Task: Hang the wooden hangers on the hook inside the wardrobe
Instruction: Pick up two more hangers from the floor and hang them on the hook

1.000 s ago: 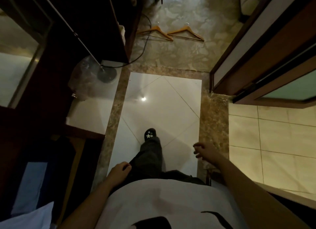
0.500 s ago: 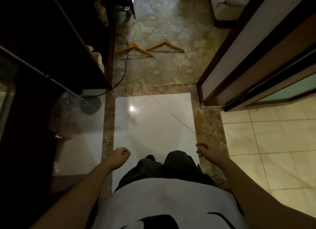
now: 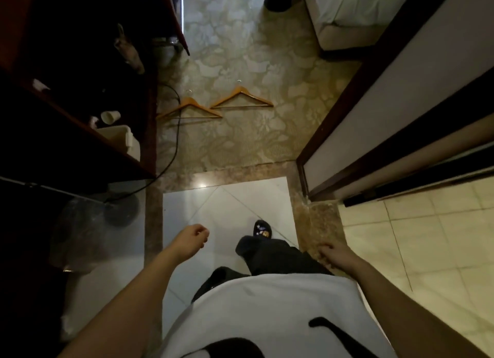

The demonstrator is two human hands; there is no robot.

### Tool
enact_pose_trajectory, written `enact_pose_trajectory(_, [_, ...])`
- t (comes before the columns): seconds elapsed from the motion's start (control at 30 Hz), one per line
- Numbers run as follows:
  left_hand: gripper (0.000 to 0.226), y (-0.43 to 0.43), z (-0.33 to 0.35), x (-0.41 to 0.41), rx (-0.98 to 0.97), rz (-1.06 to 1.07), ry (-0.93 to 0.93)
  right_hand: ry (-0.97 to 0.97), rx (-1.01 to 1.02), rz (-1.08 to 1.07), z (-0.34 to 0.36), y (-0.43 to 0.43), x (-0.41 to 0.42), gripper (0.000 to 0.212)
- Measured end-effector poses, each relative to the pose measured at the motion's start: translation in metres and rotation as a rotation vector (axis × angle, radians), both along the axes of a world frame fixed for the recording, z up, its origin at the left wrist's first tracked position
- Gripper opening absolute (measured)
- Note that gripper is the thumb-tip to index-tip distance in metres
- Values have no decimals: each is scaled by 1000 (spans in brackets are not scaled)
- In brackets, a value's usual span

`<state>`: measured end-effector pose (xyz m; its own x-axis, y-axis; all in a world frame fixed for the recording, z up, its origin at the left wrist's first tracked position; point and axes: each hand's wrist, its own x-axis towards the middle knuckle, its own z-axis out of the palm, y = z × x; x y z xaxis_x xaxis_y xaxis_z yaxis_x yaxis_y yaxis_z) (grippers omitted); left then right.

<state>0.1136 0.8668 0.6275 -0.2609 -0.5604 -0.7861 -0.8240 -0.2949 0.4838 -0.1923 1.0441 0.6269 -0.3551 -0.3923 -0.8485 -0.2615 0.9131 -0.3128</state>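
Head view: two wooden hangers (image 3: 239, 91) lie on the carpet (image 3: 240, 50) well ahead of the left hand (image 3: 193, 239) and right hand (image 3: 334, 256), both loosely curled and empty, with neither hanger picked up or hung yet.

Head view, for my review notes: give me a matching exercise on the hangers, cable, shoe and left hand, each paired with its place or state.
Things:
1. wooden hangers
2. black cable
3. shoe
4. left hand

Places or states:
A. on the white tile
B. flat on the patterned carpet, side by side
C. loosely curled, holding nothing
D. running along the dark cabinet edge

Pairs: 1-B, 2-D, 3-A, 4-C
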Motion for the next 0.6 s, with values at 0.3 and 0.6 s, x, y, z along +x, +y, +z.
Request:
enact_pose_trajectory(0.3, [15,-44,-7,-27,57,135,-71,-68,-339,250,62,-241,-59,33])
enact_pose_trajectory(0.6, [16,-164,-18,-52,121,184,-105,-77,-241,275,35,-339,-92,29])
